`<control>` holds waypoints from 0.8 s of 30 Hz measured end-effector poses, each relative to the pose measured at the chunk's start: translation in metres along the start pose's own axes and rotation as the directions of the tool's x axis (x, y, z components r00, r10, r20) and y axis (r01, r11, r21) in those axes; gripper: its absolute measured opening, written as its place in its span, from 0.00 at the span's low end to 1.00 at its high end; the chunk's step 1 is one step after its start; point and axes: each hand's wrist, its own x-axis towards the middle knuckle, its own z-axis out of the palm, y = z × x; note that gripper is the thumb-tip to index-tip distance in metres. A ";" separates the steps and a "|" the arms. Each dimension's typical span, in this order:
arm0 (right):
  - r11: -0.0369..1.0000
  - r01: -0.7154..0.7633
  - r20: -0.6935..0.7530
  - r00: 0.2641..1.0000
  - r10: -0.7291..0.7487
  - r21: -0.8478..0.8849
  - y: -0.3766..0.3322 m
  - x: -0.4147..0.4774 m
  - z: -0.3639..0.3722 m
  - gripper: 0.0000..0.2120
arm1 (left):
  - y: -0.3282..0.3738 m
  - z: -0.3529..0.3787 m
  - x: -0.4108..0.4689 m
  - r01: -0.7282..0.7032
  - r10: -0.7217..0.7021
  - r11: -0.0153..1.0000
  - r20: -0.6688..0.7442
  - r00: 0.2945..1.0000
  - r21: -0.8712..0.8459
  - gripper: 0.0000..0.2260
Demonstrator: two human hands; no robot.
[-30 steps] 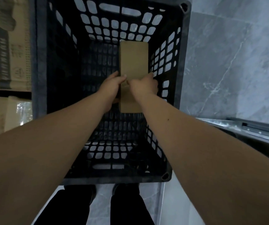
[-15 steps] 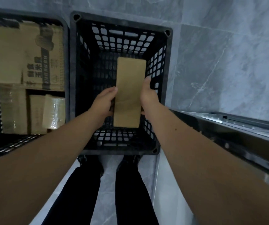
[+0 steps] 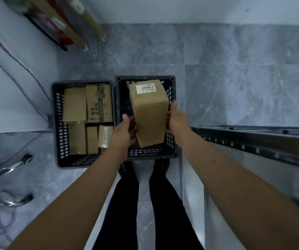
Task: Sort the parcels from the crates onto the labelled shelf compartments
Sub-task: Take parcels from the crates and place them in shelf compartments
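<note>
Head view showed, nearest to me, two legs in dark trousers (image 3: 145, 204) standing on the grey marbled floor (image 3: 235, 78), with both bare forearms reaching out over them. The left hand (image 3: 125, 134) gripped the near left side of the parcel (image 3: 149, 114), fingers curled round its edge. The right hand (image 3: 176, 121) clasped the opposite side, thumb lying straight up along the box and fingers wrapped onto it. So both hands were closed on that one brown carton, which they held tilted in the air above the right crate (image 3: 174, 154). Its far end carried a white label (image 3: 146, 88) printed 0967. I could not tell what lay in the crate beneath it.

Just beside that crate, touching it on the left, sat the left crate (image 3: 56, 123), black mesh as well, packed with cardboard boxes (image 3: 74, 105); one printed carton (image 3: 98, 103) lay among them.

On the right, a metal shelf frame (image 3: 253, 141) ran off to the edge. On the near left, blurred chrome legs (image 3: 6, 170) with dark castors stood on the tiles, and thin purple cables (image 3: 18, 69) trailed across a white surface. At the far left, long cardboard tubes (image 3: 83, 27) leaned against the wall.
</note>
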 end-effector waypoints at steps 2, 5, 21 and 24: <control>0.999 0.035 0.003 0.999 -0.035 0.028 -0.018 -0.044 -0.007 0.36 | 0.021 -0.005 -0.038 -0.054 0.054 0.998 0.000 0.999 0.012 0.26; 0.987 0.079 0.012 0.997 -0.082 0.140 -0.047 -0.111 -0.020 0.32 | 0.053 -0.013 -0.094 -0.173 0.175 0.980 -0.022 0.984 0.095 0.25; 0.719 0.620 0.039 0.748 -0.662 0.314 -0.162 -0.348 -0.052 0.15 | 0.181 -0.041 -0.310 -0.587 0.583 0.809 -0.078 0.809 -0.039 0.22; 0.685 0.643 0.035 0.720 -0.693 0.343 -0.191 -0.384 -0.061 0.17 | 0.210 -0.043 -0.341 -0.687 0.684 0.725 -0.065 0.727 -0.046 0.24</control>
